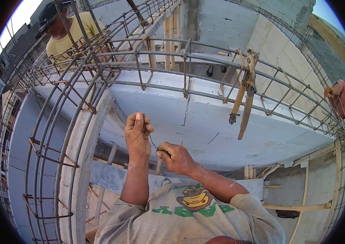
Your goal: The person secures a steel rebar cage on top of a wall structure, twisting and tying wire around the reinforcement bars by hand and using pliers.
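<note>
My left hand (138, 132) is raised in front of the white block wall (213, 122), its fingers closed on a thin dark wire (153, 141). Lower and to the right, my right hand (175, 157) pinches the other part of the same wire. The wire runs slightly bent between the two hands. Beyond them, a rebar cage (164, 87) lies along the top of the wall. Pincers with worn handles (247, 89) hang on its bars, right of my hands.
More rebar (64, 97) bends down the left side beside a pale wooden board (83, 150). A person in a yellow shirt (79, 28) is at the upper left. Another person in pink (344, 99) is at the right edge. Wooden poles (298, 206) stand below the wall.
</note>
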Action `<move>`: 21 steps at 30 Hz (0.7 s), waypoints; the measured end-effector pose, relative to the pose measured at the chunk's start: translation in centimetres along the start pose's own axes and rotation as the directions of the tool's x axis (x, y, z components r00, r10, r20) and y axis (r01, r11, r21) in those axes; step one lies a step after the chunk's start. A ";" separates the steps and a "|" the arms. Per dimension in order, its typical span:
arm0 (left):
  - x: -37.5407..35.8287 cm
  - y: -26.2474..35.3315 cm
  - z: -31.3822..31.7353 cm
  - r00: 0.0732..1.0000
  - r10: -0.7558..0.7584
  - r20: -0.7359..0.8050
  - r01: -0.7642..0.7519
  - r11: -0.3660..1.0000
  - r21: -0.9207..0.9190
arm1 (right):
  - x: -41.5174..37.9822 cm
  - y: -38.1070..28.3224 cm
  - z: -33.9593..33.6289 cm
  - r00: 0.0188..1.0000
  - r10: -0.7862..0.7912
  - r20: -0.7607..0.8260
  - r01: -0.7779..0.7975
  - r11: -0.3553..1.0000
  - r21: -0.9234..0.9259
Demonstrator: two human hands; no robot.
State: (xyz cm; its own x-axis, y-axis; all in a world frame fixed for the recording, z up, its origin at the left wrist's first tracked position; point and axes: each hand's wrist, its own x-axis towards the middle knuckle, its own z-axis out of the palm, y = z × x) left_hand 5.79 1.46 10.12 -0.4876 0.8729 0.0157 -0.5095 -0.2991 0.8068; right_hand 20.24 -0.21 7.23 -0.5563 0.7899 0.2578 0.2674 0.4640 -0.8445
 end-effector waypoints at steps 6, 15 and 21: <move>0.0 0.1 -0.3 0.992 0.127 -0.025 -0.124 0.986 0.115 | 1.6 -2.0 -3.0 0.999 0.049 0.001 -0.049 0.999 -0.008; -0.3 1.6 -5.9 0.972 0.207 -0.114 -0.168 0.945 0.280 | 16.0 -16.5 -10.8 0.900 -0.225 -0.375 0.328 0.913 0.240; -0.4 1.7 -9.6 0.972 0.154 -0.178 -0.091 0.943 0.319 | 24.5 -18.9 -11.8 0.872 -0.291 -0.394 0.401 0.886 0.232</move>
State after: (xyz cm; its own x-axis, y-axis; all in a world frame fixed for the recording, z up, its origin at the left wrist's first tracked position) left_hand -1.70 -3.16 5.81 -0.6786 0.7336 0.0348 -0.2096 -0.2388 0.9482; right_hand 10.82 15.09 35.01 -0.2530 0.7115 0.6556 -0.1687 0.6348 -0.7540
